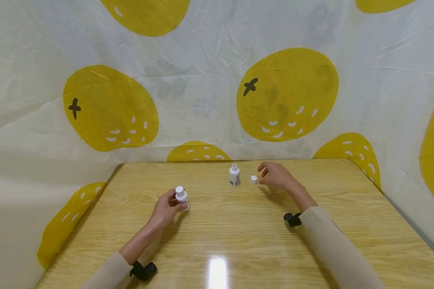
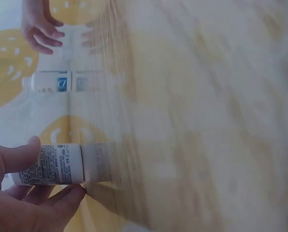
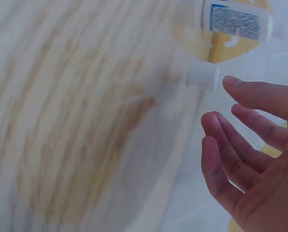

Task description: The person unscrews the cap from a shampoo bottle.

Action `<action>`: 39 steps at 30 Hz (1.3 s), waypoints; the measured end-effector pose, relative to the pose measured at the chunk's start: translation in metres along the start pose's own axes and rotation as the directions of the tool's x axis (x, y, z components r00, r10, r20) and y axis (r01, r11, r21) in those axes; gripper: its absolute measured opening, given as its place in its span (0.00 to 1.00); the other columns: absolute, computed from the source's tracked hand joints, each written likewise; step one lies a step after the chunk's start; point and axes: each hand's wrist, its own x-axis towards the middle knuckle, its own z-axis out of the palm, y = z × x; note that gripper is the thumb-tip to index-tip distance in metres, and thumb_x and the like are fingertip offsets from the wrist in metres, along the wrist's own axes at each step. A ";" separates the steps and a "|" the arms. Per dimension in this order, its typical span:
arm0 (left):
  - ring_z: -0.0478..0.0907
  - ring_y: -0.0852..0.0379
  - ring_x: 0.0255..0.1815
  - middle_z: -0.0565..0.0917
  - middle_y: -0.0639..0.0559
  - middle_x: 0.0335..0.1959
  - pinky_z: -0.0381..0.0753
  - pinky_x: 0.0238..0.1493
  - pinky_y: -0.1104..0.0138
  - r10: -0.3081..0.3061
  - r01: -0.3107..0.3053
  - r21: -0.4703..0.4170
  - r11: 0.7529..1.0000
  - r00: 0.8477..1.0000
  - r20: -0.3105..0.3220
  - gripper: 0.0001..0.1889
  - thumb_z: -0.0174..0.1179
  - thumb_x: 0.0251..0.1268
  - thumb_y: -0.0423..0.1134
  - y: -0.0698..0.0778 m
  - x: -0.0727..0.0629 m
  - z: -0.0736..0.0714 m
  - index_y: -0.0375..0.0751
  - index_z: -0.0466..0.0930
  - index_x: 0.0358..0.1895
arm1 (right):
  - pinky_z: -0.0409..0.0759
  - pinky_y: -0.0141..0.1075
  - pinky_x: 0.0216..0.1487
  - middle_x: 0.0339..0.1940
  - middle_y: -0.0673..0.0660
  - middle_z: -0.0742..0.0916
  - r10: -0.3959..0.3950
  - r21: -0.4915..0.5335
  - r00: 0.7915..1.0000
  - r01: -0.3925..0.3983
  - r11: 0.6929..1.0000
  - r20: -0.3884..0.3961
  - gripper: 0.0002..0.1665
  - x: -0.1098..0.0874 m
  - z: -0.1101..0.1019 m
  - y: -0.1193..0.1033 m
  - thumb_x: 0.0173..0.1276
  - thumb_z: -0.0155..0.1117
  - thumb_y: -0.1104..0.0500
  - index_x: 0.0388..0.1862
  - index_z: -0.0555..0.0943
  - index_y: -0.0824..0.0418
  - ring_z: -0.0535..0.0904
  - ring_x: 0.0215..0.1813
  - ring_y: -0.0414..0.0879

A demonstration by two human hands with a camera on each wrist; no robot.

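On the left, my left hand grips a small white bottle with its white cap on. Thumb and fingers lie on opposite sides of its printed label, and the bottle stands upright at the tabletop. A second white bottle, uncapped, stands upright near the back. Just right of it a loose white cap sits on the table. Beside that cap is my right hand, fingers loosely bent and apart, holding nothing.
The wood-grain table has a shiny surface with a bright reflection near the front. Behind it hangs a pale cloth printed with large yellow fruit, which also runs along both sides. Black wrist devices show at both sleeves.
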 end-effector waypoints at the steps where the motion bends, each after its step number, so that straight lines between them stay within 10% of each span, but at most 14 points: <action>1: 0.79 0.32 0.66 0.79 0.29 0.65 0.83 0.61 0.49 0.001 -0.001 -0.005 1.000 1.000 0.003 0.27 0.66 0.67 0.26 0.000 0.000 0.000 0.31 0.73 0.69 | 0.82 0.55 0.54 0.49 0.67 0.90 -0.005 -0.003 1.000 0.005 1.000 -0.006 0.25 -0.002 -0.001 -0.001 0.66 0.72 0.59 0.59 0.81 0.68 0.86 0.53 0.61; 21: 0.81 0.34 0.62 0.80 0.33 0.60 0.83 0.59 0.52 0.045 -0.045 -0.010 0.999 0.998 0.038 0.22 0.64 0.70 0.27 0.011 0.004 0.010 0.37 0.77 0.66 | 0.86 0.47 0.44 0.48 0.64 0.89 -0.103 0.048 0.992 0.107 0.993 -0.077 0.23 -0.053 -0.017 -0.035 0.68 0.73 0.60 0.59 0.80 0.66 0.88 0.44 0.53; 39: 0.81 0.43 0.57 0.84 0.43 0.59 0.84 0.51 0.56 0.119 -0.125 0.042 0.991 0.984 0.133 0.24 0.69 0.67 0.31 0.039 0.015 0.064 0.47 0.81 0.65 | 0.83 0.34 0.41 0.41 0.54 0.89 -0.242 0.134 0.969 0.247 0.960 -0.053 0.18 -0.061 0.003 -0.058 0.70 0.73 0.55 0.54 0.83 0.61 0.85 0.41 0.44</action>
